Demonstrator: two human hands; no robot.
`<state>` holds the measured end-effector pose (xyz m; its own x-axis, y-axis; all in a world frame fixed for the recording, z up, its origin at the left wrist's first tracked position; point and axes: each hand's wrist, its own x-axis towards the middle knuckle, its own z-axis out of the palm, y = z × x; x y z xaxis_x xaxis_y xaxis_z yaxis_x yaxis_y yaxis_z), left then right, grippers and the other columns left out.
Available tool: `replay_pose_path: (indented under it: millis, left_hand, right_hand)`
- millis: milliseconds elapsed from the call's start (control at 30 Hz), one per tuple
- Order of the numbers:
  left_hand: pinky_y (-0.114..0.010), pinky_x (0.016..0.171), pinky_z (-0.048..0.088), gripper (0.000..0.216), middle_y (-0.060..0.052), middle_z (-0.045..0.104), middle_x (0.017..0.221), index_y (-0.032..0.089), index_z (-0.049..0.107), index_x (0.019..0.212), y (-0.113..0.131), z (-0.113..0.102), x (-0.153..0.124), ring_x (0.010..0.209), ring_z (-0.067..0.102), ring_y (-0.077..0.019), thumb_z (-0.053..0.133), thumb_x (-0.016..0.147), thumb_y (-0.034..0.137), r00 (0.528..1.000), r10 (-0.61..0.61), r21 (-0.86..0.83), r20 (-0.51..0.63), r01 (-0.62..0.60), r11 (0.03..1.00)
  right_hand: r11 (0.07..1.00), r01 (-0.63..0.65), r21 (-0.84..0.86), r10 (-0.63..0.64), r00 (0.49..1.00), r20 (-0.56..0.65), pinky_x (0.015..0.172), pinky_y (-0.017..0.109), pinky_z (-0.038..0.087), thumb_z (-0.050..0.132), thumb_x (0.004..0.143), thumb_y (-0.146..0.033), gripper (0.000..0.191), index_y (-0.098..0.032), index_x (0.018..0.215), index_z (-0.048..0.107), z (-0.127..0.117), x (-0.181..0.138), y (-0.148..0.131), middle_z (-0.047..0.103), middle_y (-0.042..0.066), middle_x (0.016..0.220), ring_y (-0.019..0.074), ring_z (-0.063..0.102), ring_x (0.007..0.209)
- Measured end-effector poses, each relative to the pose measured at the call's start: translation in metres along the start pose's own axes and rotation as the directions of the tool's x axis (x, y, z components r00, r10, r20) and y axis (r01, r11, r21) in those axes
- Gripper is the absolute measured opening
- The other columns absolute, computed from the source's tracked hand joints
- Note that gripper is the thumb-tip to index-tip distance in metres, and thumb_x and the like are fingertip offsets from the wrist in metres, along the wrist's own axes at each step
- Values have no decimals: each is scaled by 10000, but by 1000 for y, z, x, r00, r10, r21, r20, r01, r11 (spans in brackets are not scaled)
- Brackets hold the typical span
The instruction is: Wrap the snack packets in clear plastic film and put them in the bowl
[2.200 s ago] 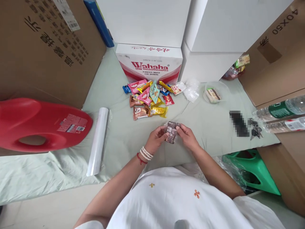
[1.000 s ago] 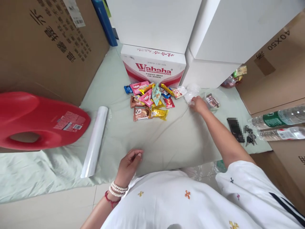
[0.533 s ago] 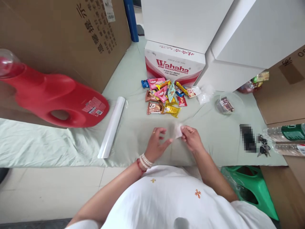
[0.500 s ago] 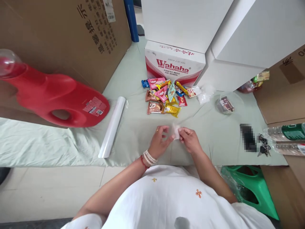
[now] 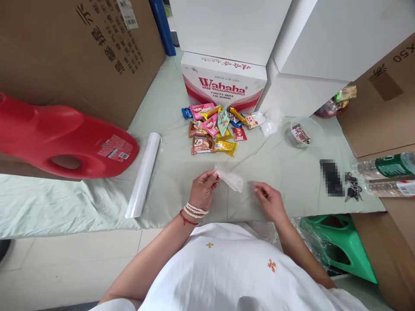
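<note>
My left hand (image 5: 205, 186) pinches one end of a thin, see-through plastic bag (image 5: 231, 179) between thumb and fingertips. The bag hangs toward the right, crumpled and narrow, just above the cloth. To the right of it, my right hand (image 5: 268, 198) is apart from the bag, its fingers loosely bent with nothing in them. Beyond both hands lies a pile of wrapped snacks (image 5: 212, 125) in pink, brown, yellow and blue packets. At the pile's right side sits a bunch of clear plastic bags (image 5: 271, 122).
On the left are a red detergent jug (image 5: 87, 142) and a white roll (image 5: 144, 177). A Wahaha carton (image 5: 223, 84) stands behind the snacks. Rightward are a clear tub (image 5: 301, 134), blurred dark object (image 5: 331, 178), keys (image 5: 353, 190) and plastic bottles (image 5: 394, 166). A green stool (image 5: 350, 246) stands below.
My right hand has let go of the plastic bag and moved away to the right. My left hand now holds the bag by one end, more stretched out. The view has shifted slightly.
</note>
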<state>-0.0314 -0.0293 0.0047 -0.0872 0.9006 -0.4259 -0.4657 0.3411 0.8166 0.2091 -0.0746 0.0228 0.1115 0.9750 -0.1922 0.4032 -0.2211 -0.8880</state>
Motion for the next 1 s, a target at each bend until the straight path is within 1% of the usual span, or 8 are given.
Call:
replay_pose_path:
  millis: [100, 233, 400, 567, 667, 800, 933, 1000]
  left_hand:
    - [-238, 641, 458, 421, 14, 661, 698, 161, 736, 847, 1, 6, -4, 657, 575, -98, 910, 621, 470, 997, 35, 73, 64, -40, 997]
    - [-233, 606, 416, 396, 25, 628, 637, 156, 727, 803, -2, 14, -11, 597, 517, -85, 903, 641, 472, 987, 59, 178, 149, -85, 980]
    - [-212, 552, 372, 440, 50, 564, 575, 165, 668, 718, 0, -1, -12, 554, 479, -74, 932, 580, 489, 996, 54, 157, 67, -64, 986]
    - [-195, 539, 394, 472, 53, 585, 636, 176, 644, 732, 5, -31, -6, 571, 500, -71, 960, 534, 466, 996, 44, 52, -79, -40, 998]
    - [-213, 631, 477, 413, -8, 701, 851, 178, 664, 758, 5, -40, -5, 708, 595, -97, 946, 585, 425, 990, 122, 67, -65, -118, 991]
    - [-266, 784, 538, 217, -60, 724, 969, 192, 708, 790, 5, -38, -13, 929, 670, -163, 849, 761, 355, 922, 368, 270, 118, -386, 882]
    - [-278, 759, 556, 68, -70, 703, 1013, 218, 727, 857, 2, -31, -25, 941, 682, -169, 721, 894, 274, 789, 508, 427, 347, -615, 663]
    - [-291, 790, 563, 86, -67, 699, 1054, 231, 732, 877, -1, -30, -30, 941, 680, -160, 663, 929, 233, 713, 541, 492, 445, -700, 518]
  right_hand:
    - [950, 246, -192, -280, 944, -173, 724, 338, 501, 628, 936, -476, 295, -254, 1095, 739, -10, 4, -19, 681, 73, 987, 187, 571, 741]
    - [898, 438, -37, -432, 895, 114, 672, 294, 489, 705, 891, -481, 319, -241, 1096, 752, 21, 25, -37, 691, 78, 1039, 155, 569, 726]
    - [933, 102, 346, -118, 993, 25, 550, 248, 410, 741, 827, -498, 289, -214, 882, 731, 49, 43, -23, 618, -7, 711, 116, 484, 585]
    - [773, -58, 632, 162, 981, -108, 534, 219, 412, 856, 666, -484, 380, -218, 857, 662, 12, 38, 5, 638, -16, 791, 91, 473, 592]
    - [851, -121, 512, 210, 970, -119, 554, 233, 437, 863, 635, -468, 413, -200, 879, 665, -19, 27, 25, 663, 10, 849, 104, 502, 629]
    - [962, -90, 259, 200, 876, -438, 492, 233, 366, 805, 713, -515, 440, -199, 990, 669, -41, 10, 22, 647, 4, 810, 101, 449, 571]
    - [913, -191, 361, 209, 978, -9, 415, 228, 262, 657, 824, -688, 497, -197, 898, 670, -10, 6, -26, 626, 14, 737, 97, 417, 513]
    - [874, -306, 377, 200, 935, 294, 396, 226, 233, 614, 813, -760, 576, -191, 881, 674, 18, 10, -48, 649, 33, 778, 93, 424, 509]
